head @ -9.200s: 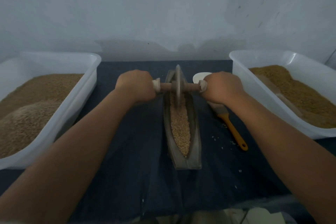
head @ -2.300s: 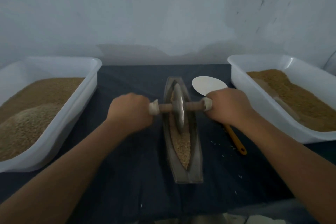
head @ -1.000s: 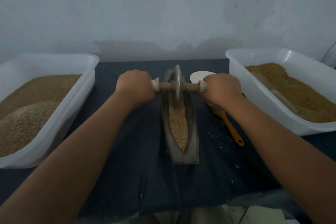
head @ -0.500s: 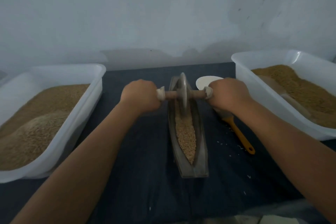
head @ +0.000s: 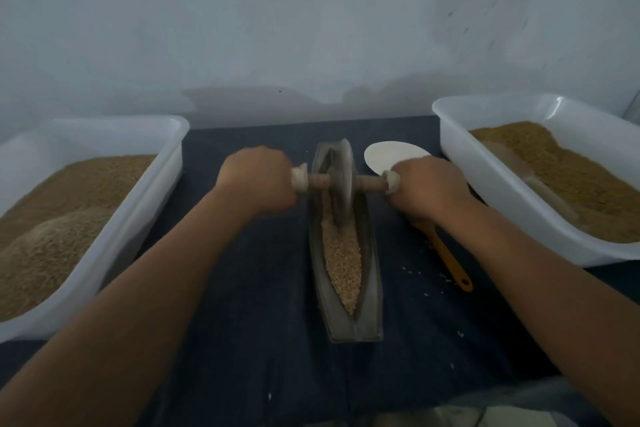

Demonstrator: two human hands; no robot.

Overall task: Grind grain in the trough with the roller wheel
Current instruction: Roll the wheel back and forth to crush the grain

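Observation:
A narrow grey boat-shaped trough (head: 372, 288) lies lengthwise on the dark cloth, with tan grain (head: 343, 260) along its groove. The metal roller wheel (head: 341, 180) stands upright in the far part of the trough on a wooden axle. My left hand (head: 258, 180) grips the axle's left end and my right hand (head: 427, 189) grips its right end. Both fists hide the handle ends.
A white tub (head: 145, 191) of brown grain stands at the left, another white tub (head: 491, 184) of grain at the right. A white scoop (head: 388, 156) with an orange handle (head: 450, 260) lies right of the trough, partly under my right arm. Loose grains dot the cloth.
Over the earlier frames the wheel rolled toward me along the trough and back to the far part. Since half a second ago it has come slightly nearer, with both hands still gripping the axle.

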